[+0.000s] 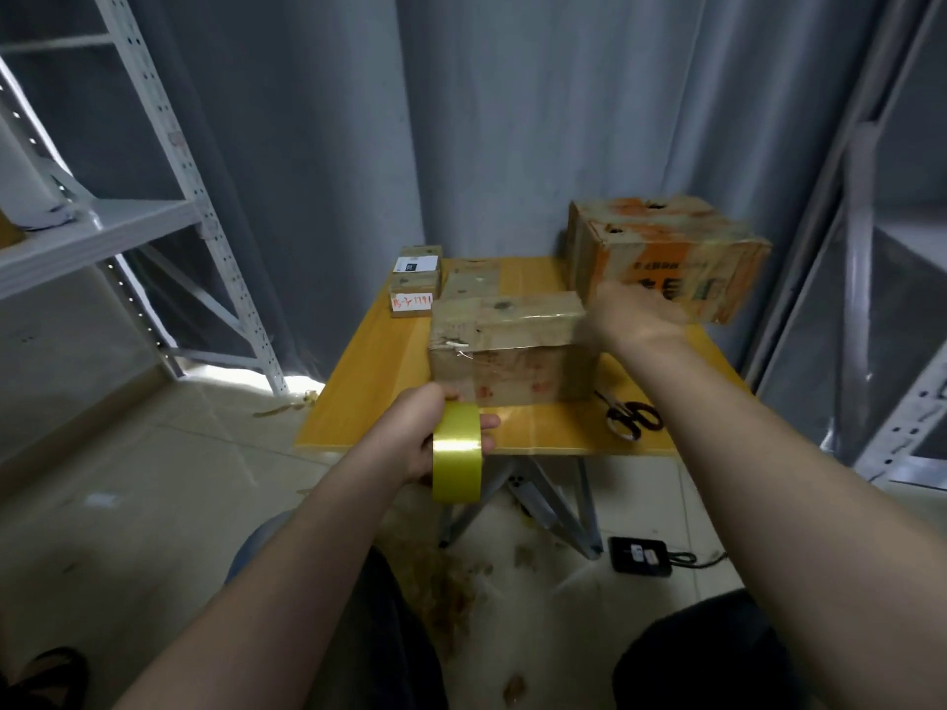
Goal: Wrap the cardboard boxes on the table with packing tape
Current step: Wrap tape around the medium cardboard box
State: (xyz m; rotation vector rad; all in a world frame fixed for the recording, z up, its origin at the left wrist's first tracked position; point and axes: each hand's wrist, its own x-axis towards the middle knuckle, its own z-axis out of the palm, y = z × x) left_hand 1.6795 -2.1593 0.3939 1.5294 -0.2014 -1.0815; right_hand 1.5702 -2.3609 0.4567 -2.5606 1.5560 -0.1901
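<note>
My left hand (pixel 420 435) grips a yellow roll of packing tape (pixel 457 453) at the near edge of the small yellow table (pixel 379 371). My right hand (pixel 633 315) is blurred and holds up an orange-printed cardboard box (pixel 666 248), tilted above the table's right rear corner. A long brown box (pixel 507 345) lies in the middle of the table. Behind it sits a smaller box (pixel 471 279), and two small boxes (pixel 416 284) are stacked at the rear left corner.
Black-handled scissors (pixel 628 415) lie on the table's right front. White metal shelving (pixel 153 222) stands to the left and grey racks (pixel 871 299) to the right. A black device with a cable (pixel 640 554) and tape scraps lie on the floor.
</note>
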